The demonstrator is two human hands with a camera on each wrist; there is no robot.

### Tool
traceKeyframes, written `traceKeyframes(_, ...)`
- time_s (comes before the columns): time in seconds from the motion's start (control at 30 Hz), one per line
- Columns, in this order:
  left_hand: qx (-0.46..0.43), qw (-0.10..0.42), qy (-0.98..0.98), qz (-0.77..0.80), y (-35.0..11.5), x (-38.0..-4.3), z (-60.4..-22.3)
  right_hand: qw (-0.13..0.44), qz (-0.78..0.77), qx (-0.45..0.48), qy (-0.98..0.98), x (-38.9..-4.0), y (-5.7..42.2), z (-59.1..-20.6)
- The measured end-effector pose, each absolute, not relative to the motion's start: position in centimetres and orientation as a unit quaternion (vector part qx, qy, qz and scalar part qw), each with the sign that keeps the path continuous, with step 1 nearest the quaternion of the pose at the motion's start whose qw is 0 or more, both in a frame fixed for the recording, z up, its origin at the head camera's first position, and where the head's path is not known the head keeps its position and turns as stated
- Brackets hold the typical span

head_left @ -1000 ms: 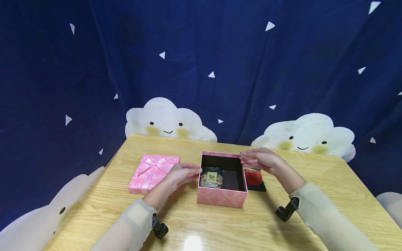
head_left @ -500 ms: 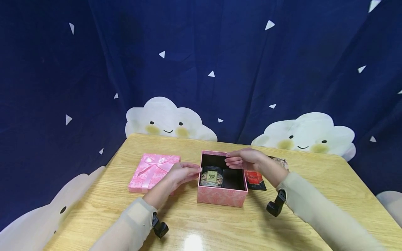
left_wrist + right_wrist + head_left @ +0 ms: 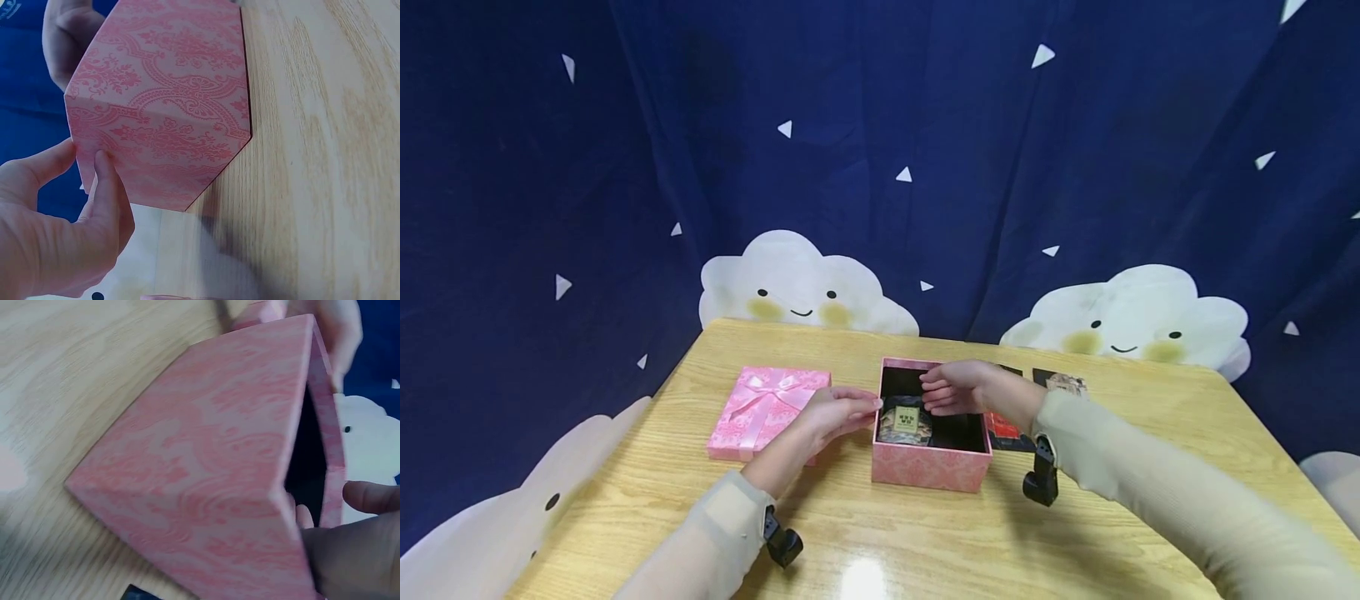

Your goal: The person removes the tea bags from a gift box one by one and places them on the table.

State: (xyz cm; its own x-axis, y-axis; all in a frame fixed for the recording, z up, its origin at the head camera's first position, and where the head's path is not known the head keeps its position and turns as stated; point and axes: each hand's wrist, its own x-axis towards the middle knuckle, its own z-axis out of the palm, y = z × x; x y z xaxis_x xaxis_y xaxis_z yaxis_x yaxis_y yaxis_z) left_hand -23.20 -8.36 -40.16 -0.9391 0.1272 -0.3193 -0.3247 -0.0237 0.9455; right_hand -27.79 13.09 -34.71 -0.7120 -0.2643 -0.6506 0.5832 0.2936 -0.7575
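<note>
A pink patterned gift box point(image 3: 928, 467), dark inside, stands lidless on the table. Toward its left side lies a dark packet point(image 3: 891, 431) with a yellow label. My left hand point(image 3: 831, 414) pinches the box's left rim; in the left wrist view its thumb point(image 3: 57, 161) is at the edge and a finger lies against the patterned outer wall. From the right, my right hand point(image 3: 958, 389) reaches over into the box opening, its fingers beside the packet and loosely bent with nothing seen between them. The right wrist view has its fingertips point(image 3: 304, 516) inside the opening and the thumb above the rim.
The pink lid point(image 3: 760, 414) with a ribbon bow lies left of the box, partly behind my left hand. Right of the box, a black and red packet point(image 3: 1006, 428) and another dark packet point(image 3: 1067, 383) lie partly behind the right forearm. A blue curtain point(image 3: 880, 167) hangs behind the table.
My right hand has moved left from the box's right rim, over the opening and down into it, close to the packet. The left hand stays at the left rim.
</note>
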Motion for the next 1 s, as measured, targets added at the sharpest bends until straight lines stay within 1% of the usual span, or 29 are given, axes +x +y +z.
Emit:
traceKeyframes(0.17,-0.072,0.158,0.680,0.713,-8.3,-23.3,-40.1,0.350,-0.544,0.142,0.749,-27.7,12.6,-35.5)
traceKeyframes(0.37,-0.065,0.154,0.672,0.721,-8.4,-23.3,-40.3,0.332,-0.534,0.177,0.757,-27.3,12.1,-35.9)
traceKeyframes(0.77,-0.055,0.151,0.665,0.729,-8.4,-23.4,-40.3,0.327,-0.541,0.171,0.755,-27.2,11.9,-36.1)
traceKeyframes(1.0,-0.053,0.152,0.664,0.730,-8.5,-23.3,-40.3,0.325,-0.551,0.186,0.746,-27.7,11.6,-36.1)
